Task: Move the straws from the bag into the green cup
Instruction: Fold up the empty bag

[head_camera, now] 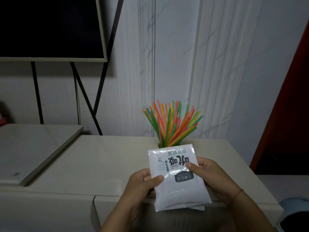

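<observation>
- While our left hand [142, 183] pinches the bag [177, 178] along its left edge, thumb on the front, our right hand [205, 174] clamps the right edge the same way, so both hands are closed on it.
- We hold the bag upright above the near edge of the counter [103, 158]; it is white and glossy, flat, with dark printed characters that read upside down to us.
- Just behind the bag's top edge we see the straws [172, 124] fanning upward in green, orange, pink, yellow and blue.
- We see only a sliver of the green cup [160, 145] at the bag's upper left corner; the bag covers the rest.
- Left of us a flat pale lid [33, 148] lies on the counter, and above it hangs a dark screen [50, 27] on thin black legs.
- We cannot tell whether anything is left inside the bag, nor whether its top is open.
- Our forearms are cut off by the lower frame edge.
</observation>
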{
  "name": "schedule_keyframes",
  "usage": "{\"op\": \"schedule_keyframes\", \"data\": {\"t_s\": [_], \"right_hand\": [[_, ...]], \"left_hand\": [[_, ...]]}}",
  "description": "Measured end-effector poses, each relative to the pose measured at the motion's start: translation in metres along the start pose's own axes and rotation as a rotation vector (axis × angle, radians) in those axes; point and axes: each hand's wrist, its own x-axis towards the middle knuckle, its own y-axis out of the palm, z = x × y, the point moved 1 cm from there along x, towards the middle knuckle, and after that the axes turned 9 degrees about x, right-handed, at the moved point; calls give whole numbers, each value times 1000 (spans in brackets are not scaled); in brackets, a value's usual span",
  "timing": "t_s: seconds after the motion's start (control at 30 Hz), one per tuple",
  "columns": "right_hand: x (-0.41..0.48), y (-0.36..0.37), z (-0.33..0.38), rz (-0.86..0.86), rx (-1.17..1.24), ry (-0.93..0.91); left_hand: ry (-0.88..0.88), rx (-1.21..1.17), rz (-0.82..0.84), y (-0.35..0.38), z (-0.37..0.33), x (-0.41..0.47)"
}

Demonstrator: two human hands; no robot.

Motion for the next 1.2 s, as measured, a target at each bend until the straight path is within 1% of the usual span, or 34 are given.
{"op": "schedule_keyframes", "data": {"t_s": [0.07,0.13,0.27,0.37,0.43,0.53,0.6,0.7,0.87,0.97,1.07,1.2], "right_hand": [[-1,-6,9,-69,10,-33],[-5,-18,19,-137,14,-51],[-25,-58,28,-173,1,-14],[-51,-100,25,-220,-29,35],[-70,-129,18,-317,-11,45],[-95,-170,2,-500,82,38],[-111,-195,-11,-604,136,55],[-142,-240,-33,-749,240,89],[-194,-305,-78,-985,296,204],[-212,-331,-107,-1078,325,297],[-209,-351,-133,-1194,295,337],[-176,-371,-153,-1313,161,364]], "left_hand": [[-14,-29,41,12,-3,2],[-21,-22,116,27,-9,5],[-20,42,176,64,-20,17],[-11,92,243,106,-27,26],[-6,163,306,140,-27,32],[-29,249,393,193,-23,38],[-50,275,427,223,-18,41],[-59,384,441,263,-6,48],[-88,388,593,307,13,52],[-107,393,668,327,28,56],[-131,388,666,343,36,63],[-133,399,674,359,37,75]]}}
